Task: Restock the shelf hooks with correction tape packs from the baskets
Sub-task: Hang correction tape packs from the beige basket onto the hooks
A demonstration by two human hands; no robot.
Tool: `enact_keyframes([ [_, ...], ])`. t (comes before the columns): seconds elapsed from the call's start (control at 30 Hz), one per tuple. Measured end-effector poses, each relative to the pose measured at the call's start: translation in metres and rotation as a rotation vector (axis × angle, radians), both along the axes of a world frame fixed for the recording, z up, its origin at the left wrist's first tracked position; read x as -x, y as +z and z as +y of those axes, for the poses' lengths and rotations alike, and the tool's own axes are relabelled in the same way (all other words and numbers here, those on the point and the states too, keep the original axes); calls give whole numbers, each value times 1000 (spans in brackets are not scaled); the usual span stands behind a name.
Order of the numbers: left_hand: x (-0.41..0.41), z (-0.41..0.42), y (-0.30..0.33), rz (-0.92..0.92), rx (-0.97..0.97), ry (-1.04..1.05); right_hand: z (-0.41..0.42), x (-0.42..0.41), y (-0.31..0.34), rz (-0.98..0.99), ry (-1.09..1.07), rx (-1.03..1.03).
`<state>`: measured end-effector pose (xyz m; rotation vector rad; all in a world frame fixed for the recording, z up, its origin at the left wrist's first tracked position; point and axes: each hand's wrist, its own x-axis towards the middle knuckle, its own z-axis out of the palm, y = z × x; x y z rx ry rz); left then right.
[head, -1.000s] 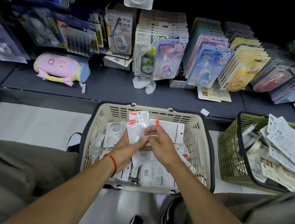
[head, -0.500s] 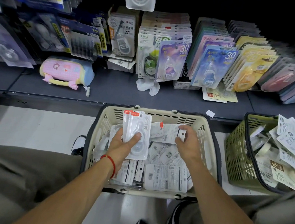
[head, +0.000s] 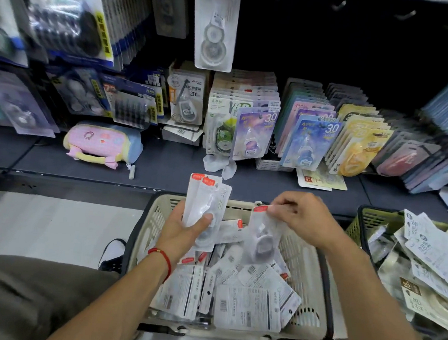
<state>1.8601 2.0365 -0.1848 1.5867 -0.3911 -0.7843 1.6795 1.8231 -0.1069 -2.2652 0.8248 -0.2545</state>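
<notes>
Just one cam here, head-mounted and wide-angle, looking forward and down from right above the beige basket (head: 315, 257). It faces the shelf (head: 164, 165) straight on, close up, with both forearms coming in from the bottom edge. Edges bend pretty hard.

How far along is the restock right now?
Early. One clear pack already hangs on an upper hook. The left hand holds a small stack of packs; the right hand pinches another pack. The beige basket and green basket remain full, and bare hooks show above.
</notes>
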Motion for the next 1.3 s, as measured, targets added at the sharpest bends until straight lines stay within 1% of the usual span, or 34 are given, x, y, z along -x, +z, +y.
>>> enact_keyframes([
  [0.07,2,-3,14,34,54,-54,-4,-8,23,-86,26,-83],
  [0.13,5,-7,30,172,133,-117,-3,-21,40,-166,18,-137],
  [0.2,7,-13,48,314,228,-197,0,-36,53,-210,-16,-108],
  [0.23,7,-16,58,334,267,-236,1,-43,58,-208,-42,-55],
  [0.3,6,-23,80,314,322,-294,4,-57,70,-200,-107,63],
  [0.33,3,-26,90,295,335,-309,6,-65,77,-227,-127,97],
  [0.4,-6,-32,110,254,336,-299,11,-80,91,-308,-146,132],
  [0.5,-32,-38,140,200,372,-255,17,-97,109,-413,-228,122],
  [0.57,-52,-38,161,176,416,-236,23,-102,112,-444,-254,56],
  [0.7,-87,-37,193,97,488,-196,45,-112,111,-402,-86,-338],
  [0.73,-93,-37,197,91,502,-189,50,-118,111,-412,-46,-363],
  [0.83,-103,-38,200,98,528,-176,57,-134,115,-490,9,-301],
  [0.97,-121,-36,202,128,574,-172,55,-153,125,-580,8,-338],
  [1.03,-129,-35,204,126,591,-125,50,-163,132,-636,-30,-358],
  [1.07,-132,-35,204,102,593,-73,45,-168,136,-656,-51,-337],
  [1.13,-137,-32,204,-5,568,69,33,-179,146,-683,-100,-284],
  [1.2,-141,-28,202,-75,555,169,23,-190,156,-688,-124,-282],
  [1.3,-145,-22,201,-121,553,227,14,-203,166,-658,-128,-239],
])
